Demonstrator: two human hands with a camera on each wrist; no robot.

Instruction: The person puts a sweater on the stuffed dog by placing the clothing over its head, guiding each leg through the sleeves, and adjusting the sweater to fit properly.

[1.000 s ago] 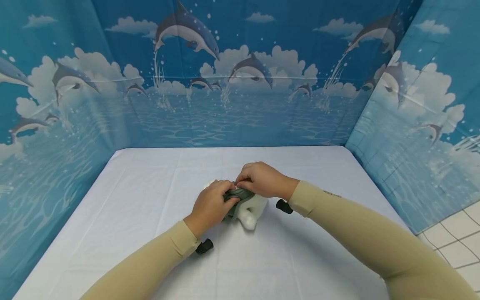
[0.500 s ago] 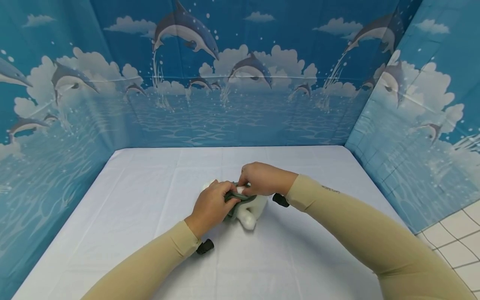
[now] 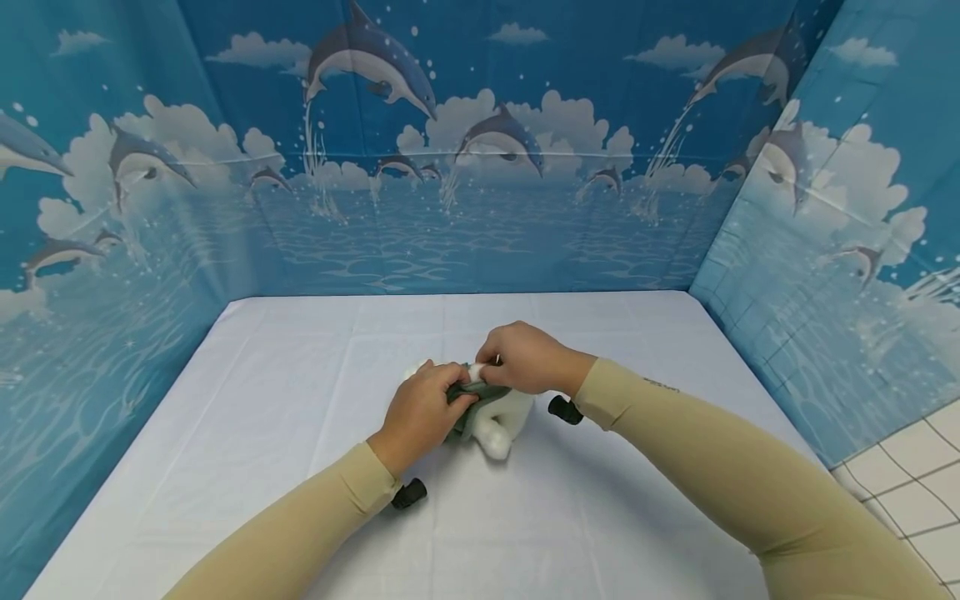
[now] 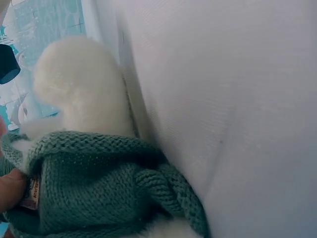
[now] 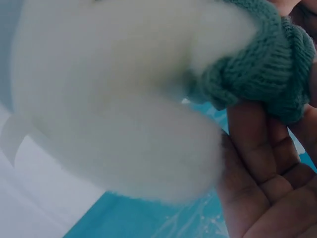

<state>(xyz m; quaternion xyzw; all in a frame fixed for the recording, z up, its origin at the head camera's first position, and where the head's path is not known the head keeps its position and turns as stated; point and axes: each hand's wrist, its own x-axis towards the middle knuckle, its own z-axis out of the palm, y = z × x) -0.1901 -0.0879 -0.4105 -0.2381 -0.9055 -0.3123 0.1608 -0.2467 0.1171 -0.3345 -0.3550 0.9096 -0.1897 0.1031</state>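
A white plush toy [image 3: 495, 437] lies on the table, with a green knitted sweater [image 4: 94, 183] around part of it. My left hand [image 3: 420, 412] pinches the sweater from the left; its thumb [image 4: 11, 191] is beside a small printed label [image 4: 32, 193] in the left wrist view. From the right, my right hand [image 3: 528, 358] pinches the upper part of the sweater, where a white bit of plush shows between the two hands. In the right wrist view, the rolled knit [image 5: 262, 74] circles a white limb, and fingers [image 5: 252, 144] lie close against it. My hands hide much of the toy.
A white cloth [image 3: 300, 400] covers the table. Blue dolphin-print curtains [image 3: 480, 225] stand along the back and both sides. Black wrist cameras [image 3: 409, 493] hang under both wrists. White tiles [image 3: 922, 483] show at the lower right.
The right hand has shifted slightly at the top of the sweater, and a white bit of plush has come into view between the hands. The left hand stays nearly still.
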